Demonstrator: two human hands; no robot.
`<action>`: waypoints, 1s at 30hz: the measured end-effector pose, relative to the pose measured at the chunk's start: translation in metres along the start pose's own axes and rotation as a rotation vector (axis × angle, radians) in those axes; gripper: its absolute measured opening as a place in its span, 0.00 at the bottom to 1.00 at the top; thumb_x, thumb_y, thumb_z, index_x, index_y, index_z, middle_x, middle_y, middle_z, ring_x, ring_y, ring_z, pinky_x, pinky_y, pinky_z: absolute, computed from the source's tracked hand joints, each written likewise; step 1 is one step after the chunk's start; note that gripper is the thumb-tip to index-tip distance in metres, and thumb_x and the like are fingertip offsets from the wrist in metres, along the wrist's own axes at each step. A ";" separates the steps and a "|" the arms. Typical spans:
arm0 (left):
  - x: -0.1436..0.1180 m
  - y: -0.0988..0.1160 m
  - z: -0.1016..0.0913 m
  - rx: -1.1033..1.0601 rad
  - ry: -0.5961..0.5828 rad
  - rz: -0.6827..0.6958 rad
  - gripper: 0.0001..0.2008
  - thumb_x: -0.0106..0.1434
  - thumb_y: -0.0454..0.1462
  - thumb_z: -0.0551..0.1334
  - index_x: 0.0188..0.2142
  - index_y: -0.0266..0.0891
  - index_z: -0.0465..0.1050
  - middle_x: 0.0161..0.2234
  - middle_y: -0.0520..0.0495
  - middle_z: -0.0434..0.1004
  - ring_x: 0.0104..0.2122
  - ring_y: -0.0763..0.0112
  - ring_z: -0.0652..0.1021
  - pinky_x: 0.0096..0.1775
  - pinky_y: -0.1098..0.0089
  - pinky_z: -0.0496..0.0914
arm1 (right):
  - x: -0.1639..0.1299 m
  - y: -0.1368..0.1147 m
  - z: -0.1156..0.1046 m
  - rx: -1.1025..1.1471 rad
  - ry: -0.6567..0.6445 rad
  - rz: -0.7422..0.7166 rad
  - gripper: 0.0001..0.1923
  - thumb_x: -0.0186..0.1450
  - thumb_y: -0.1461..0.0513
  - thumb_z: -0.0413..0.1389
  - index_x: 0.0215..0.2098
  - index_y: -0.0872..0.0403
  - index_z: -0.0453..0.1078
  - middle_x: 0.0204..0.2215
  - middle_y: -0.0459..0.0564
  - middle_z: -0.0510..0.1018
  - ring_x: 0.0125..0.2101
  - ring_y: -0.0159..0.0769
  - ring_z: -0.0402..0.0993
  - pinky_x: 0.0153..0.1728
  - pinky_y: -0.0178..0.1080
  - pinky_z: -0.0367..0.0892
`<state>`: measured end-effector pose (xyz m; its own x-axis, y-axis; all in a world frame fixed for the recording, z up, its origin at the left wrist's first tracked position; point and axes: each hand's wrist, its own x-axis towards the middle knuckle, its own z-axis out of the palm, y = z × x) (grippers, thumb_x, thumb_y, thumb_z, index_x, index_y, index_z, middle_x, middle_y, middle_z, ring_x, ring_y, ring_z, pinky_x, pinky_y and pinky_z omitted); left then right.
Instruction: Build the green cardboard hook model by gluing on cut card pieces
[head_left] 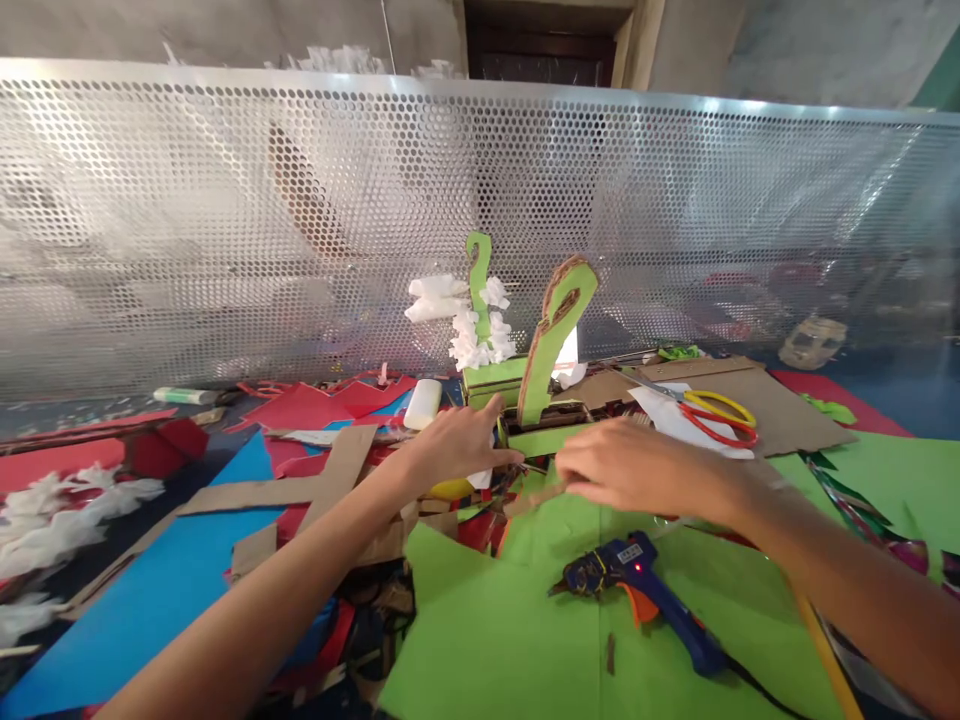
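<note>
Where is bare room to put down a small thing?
On the green sheet left of the glue gun; also the blue sheet, between white crumpled paper and the left forearm. Crowded: around left hand and right hand, among cardboard pieces.

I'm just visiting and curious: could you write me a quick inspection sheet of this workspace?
Surface: dark blue, largely covered by blue paper and green paper.
Work in hand: curved green cardboard cutout, upright at a green-edged base; a smaller cutout behind, with white crumpled tufts.
Clutter: cardboard strips, red paper scraps, scissors; a glue gun with its red light on.
Hands: left hand and right hand at either side of the base; grips unclear.
Cables: glue gun's black cord, leaving the picture at the bottom.
Surroundings: perforated metal panel, wall behind.
</note>
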<state>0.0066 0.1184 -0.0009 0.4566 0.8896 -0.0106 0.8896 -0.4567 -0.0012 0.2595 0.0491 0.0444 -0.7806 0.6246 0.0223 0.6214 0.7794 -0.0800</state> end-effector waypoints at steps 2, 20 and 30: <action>-0.001 0.001 -0.001 0.000 0.002 0.000 0.46 0.64 0.68 0.55 0.66 0.35 0.60 0.34 0.35 0.84 0.41 0.37 0.84 0.41 0.58 0.71 | -0.004 0.016 -0.014 0.035 0.079 0.042 0.05 0.71 0.62 0.59 0.38 0.50 0.77 0.36 0.47 0.83 0.35 0.39 0.78 0.36 0.40 0.63; -0.005 0.003 -0.004 0.028 0.005 0.023 0.46 0.65 0.67 0.53 0.65 0.33 0.61 0.34 0.34 0.84 0.39 0.38 0.84 0.38 0.58 0.71 | 0.027 0.068 0.036 0.012 0.413 0.054 0.10 0.73 0.64 0.59 0.46 0.53 0.83 0.42 0.53 0.84 0.42 0.41 0.81 0.45 0.43 0.73; -0.005 0.003 -0.003 0.043 0.003 0.009 0.46 0.65 0.68 0.52 0.66 0.33 0.60 0.34 0.34 0.83 0.40 0.38 0.84 0.38 0.58 0.71 | 0.031 0.070 0.044 -0.001 0.383 0.063 0.10 0.72 0.65 0.59 0.47 0.53 0.84 0.41 0.53 0.85 0.41 0.41 0.81 0.45 0.43 0.73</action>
<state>0.0069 0.1131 0.0023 0.4646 0.8855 -0.0074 0.8845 -0.4645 -0.0438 0.2753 0.1208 -0.0041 -0.6597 0.6438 0.3877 0.6671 0.7392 -0.0924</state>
